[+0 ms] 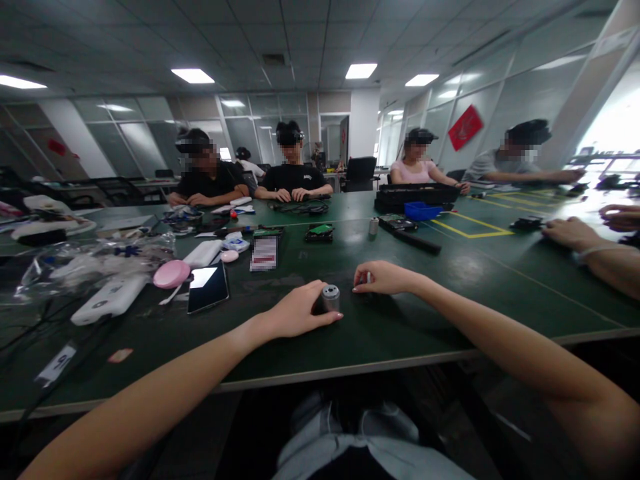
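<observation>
Head view | left hand (pixel 295 311): grip clamped on metal cylinder (pixel 331 299) | right hand (pixel 384 276): can't tell | smooth side could slip

Items on the tabletop (pixel 475 280), by number. Metal cylinder (pixel 331 300): two. Pink disc (pixel 171 274): two, one large, one small. Dark tablet (pixel 208 291): one. Blue tray (pixel 423 212): one. Black case (pixel 413 199): one. Black rod (pixel 417 241): one. Clutter at left: not countable. Beyond, red wall hanging (pixel 466 127): one large at right. Person (pixel 293 177) in the nearer facing row: four.
</observation>
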{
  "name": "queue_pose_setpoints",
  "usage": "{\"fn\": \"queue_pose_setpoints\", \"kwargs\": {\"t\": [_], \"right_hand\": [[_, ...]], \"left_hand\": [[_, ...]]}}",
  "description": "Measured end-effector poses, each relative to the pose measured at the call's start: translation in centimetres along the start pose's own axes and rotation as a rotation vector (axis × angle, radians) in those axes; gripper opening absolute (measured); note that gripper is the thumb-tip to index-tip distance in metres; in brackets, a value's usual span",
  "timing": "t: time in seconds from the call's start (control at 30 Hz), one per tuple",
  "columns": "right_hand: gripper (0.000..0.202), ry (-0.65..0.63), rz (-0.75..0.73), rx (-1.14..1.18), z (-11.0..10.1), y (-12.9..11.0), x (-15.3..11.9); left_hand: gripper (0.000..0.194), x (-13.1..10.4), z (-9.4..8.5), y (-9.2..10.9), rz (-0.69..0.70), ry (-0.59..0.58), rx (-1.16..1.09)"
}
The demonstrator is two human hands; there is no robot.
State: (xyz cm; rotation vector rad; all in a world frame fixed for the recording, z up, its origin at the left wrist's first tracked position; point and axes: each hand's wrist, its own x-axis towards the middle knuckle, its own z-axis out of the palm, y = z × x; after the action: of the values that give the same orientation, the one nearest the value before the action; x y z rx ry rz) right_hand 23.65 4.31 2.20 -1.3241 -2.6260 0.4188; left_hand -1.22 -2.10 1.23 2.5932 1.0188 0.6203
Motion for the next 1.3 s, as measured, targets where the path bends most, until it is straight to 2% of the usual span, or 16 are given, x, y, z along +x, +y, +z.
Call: {"fn": "queue_pose_setpoints", "kwargs": {"t": [0.1,0.2,0.27,0.33,0.4,0.53,0.67,0.87,1.1,1.3], "right_hand": [[0.024,0.066,-0.028,-0.017,0.1,-0.2,0.2],[0.019,0.321,-0.076,0.065,0.2,-1.3,0.3],[0.018,0.489,-0.158,0.18,0.1,-2.6,0.2],[0.016,0.567,-0.279,0.271,0.1,-4.0,-0.1],[0.015,0.571,-0.377,0.295,0.2,-5.1,-0.4],[0.012,0.462,-0.471,0.209,0.7,-6.1,-0.8],[0.011,0.416,-0.46,0.149,1.0,-6.2,-0.8],[0.011,0.5,-0.445,0.191,0.9,-6.7,-1.0],[0.012,0.41,-0.422,0.274,1.2,-7.2,-1.2],[0.013,0.412,-0.374,0.3,1.4,-7.2,-1.1]], "left_hand": [[0.037,0.0,0.0,-0.1,0.01,0.007,0.013],[0.036,0.0,0.1,-0.2,0.025,0.01,0.018],[0.036,0.0,0.1,-0.1,0.027,0.014,0.015],[0.037,-0.1,0.1,-0.1,0.025,0.019,0.007],[0.038,-0.1,0.1,-0.1,0.019,0.023,0.003],[0.039,0.0,0.3,-0.3,0.0,0.03,0.012],[0.039,0.0,0.4,-0.4,-0.003,0.027,0.025],[0.043,0.0,0.3,-0.4,-0.012,0.018,0.005],[0.046,0.0,0.5,-0.6,-0.025,0.023,0.028],[0.045,0.0,0.5,-0.6,-0.012,0.016,0.044]]}}
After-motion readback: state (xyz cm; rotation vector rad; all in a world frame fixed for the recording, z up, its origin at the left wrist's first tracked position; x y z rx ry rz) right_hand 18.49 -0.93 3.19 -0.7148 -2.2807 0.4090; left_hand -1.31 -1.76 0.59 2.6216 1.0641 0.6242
